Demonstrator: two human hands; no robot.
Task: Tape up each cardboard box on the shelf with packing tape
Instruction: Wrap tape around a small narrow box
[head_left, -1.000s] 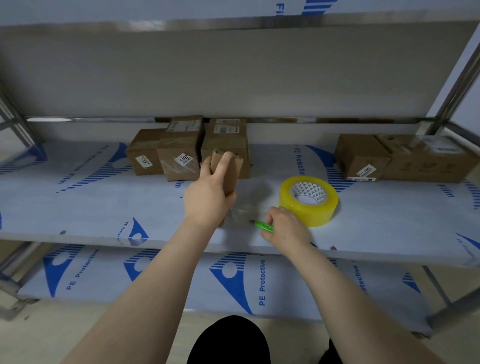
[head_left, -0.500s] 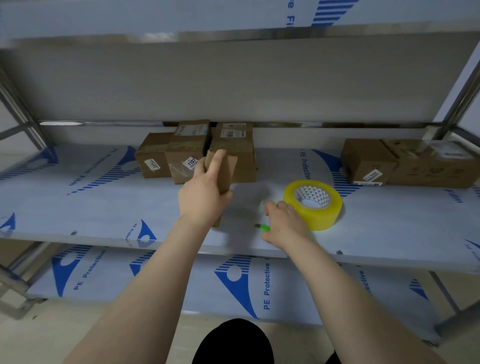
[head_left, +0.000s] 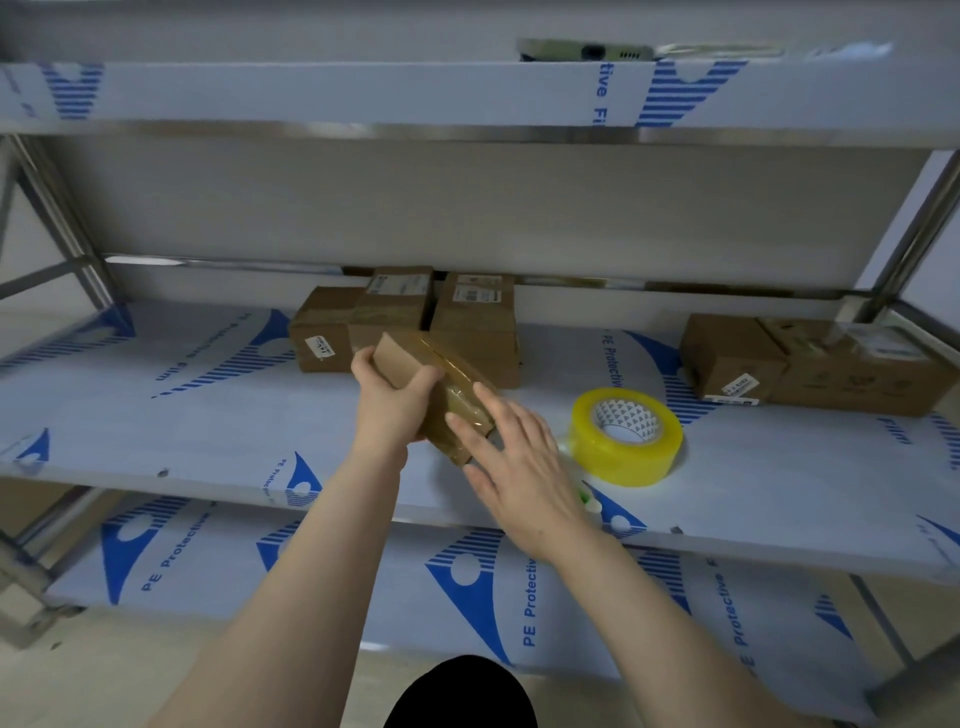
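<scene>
Left hand (head_left: 387, 410) grips a small box (head_left: 402, 358), thumb curled over the near face and fingers wrapped round the far edge. The box is tilted and held just above the shelf (head_left: 182, 415), with glossy tape across its upper face and down its near end. Right hand (head_left: 524, 467) is flat, fingers straight and spread, fingertips resting on the taped end and grasping nothing. Tape roll (head_left: 626, 436) lies flat on the shelf at 3 o'clock from the box, near the right hand but apart from it. Back boxes (head_left: 478, 332) cluster at 12 o'clock against the rear wall. Right boxes (head_left: 737, 364) sit at 2 o'clock, well apart. A small green item (head_left: 587, 496) shows beside the right wrist, mostly hidden.
</scene>
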